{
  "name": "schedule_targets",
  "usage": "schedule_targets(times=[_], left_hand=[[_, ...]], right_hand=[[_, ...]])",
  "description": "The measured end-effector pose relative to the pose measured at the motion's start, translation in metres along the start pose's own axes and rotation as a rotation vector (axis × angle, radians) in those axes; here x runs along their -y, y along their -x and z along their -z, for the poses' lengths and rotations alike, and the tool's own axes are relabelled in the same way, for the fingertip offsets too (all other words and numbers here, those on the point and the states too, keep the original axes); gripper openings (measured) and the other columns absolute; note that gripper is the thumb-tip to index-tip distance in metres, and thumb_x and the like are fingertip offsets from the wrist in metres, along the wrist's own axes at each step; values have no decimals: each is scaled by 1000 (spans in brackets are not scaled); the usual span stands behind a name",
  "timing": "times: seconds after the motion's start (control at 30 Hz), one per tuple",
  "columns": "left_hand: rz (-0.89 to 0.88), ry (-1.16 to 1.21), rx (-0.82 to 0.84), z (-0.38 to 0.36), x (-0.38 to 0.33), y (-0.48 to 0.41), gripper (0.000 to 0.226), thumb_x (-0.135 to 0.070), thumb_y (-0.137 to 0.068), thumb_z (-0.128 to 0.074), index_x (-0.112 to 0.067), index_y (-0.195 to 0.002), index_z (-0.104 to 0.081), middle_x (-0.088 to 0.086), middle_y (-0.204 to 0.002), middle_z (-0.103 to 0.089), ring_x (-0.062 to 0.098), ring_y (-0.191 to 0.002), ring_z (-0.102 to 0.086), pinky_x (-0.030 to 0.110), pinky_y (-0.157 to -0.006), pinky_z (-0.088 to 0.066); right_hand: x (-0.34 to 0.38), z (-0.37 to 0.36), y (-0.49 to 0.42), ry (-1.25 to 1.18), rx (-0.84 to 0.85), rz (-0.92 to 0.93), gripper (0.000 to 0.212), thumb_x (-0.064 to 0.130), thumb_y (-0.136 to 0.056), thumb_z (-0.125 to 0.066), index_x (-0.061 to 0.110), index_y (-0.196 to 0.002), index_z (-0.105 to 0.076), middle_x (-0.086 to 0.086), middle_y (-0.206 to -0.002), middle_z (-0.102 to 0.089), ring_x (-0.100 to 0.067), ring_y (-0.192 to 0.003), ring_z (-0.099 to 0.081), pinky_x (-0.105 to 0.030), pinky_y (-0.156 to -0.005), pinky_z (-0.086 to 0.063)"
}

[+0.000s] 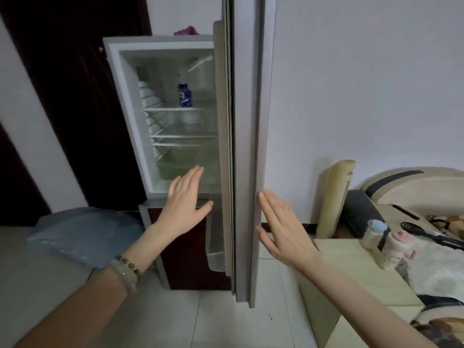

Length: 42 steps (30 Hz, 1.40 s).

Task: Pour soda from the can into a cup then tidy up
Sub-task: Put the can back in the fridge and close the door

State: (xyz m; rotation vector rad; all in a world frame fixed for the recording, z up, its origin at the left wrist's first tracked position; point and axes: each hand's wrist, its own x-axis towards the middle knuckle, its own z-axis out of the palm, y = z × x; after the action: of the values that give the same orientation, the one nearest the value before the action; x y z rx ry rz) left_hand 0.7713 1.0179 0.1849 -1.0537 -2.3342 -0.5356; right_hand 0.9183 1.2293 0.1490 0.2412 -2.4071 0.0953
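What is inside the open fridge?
A blue can stands on the upper shelf; a greenish drawer lies at the bottom. The door and the left hand cover the right side and lower front.

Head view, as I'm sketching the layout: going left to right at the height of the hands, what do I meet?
From the left: blue-grey bundle on the floor → left hand → open fridge door, seen edge-on → right hand → pastel bottle.
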Motion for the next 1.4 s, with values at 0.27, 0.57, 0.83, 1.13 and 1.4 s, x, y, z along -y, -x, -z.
schedule_targets(times=[0.27, 0.57, 0.83, 1.13, 1.4], left_hand=[[123, 15, -167, 34, 29, 44, 68, -43, -90, -43, -9, -146, -26, 8, -151, -31, 19, -139, -25, 34, -115, -12], [284, 214, -242, 40, 91, 49, 52, -33, -93, -45, -13, -141, -39, 2, -135, -52, 13, -126, -44, 45, -114, -24], [501, 474, -364, 37, 193, 18, 47, -24, -84, -68, -11, -127, -55, 0, -116, -64, 6, -100, -61, 23, -88, -51], [560, 546, -281, 37, 326, -31, 28, -21, -85, -68, -16, -112, -60, -14, -94, -61, 6, -90, -61, 22, -78, -52], [599, 621, -220, 22, 417, -82, 24, -20, -85, -69, -15, -108, -62, -6, -98, -64, 6, -87, -63, 17, -77, -49]], right_hand=[[44, -49, -55, -132, 42, 229, 60, 33, -96, -39, 3, -146, -25, -16, -153, -25, -24, -143, -19, -39, -115, -21], [85, -120, -137, -46, 83, 374, 62, 25, -93, -47, 13, -148, -23, -19, -155, -16, -31, -144, -15, -46, -114, -25], [119, -186, -218, 91, 96, 446, 60, 27, -89, -41, 13, -146, -29, -15, -154, -20, -31, -143, -19, -45, -113, -20], [145, -257, -317, 226, 122, 408, 77, 25, -77, -62, 13, -146, -30, -18, -153, -22, -34, -141, -21, -47, -112, -19], [143, -312, -389, 381, 154, 416, 84, 20, -69, -66, 15, -146, -31, -16, -153, -24, -35, -139, -27, -50, -112, -18]])
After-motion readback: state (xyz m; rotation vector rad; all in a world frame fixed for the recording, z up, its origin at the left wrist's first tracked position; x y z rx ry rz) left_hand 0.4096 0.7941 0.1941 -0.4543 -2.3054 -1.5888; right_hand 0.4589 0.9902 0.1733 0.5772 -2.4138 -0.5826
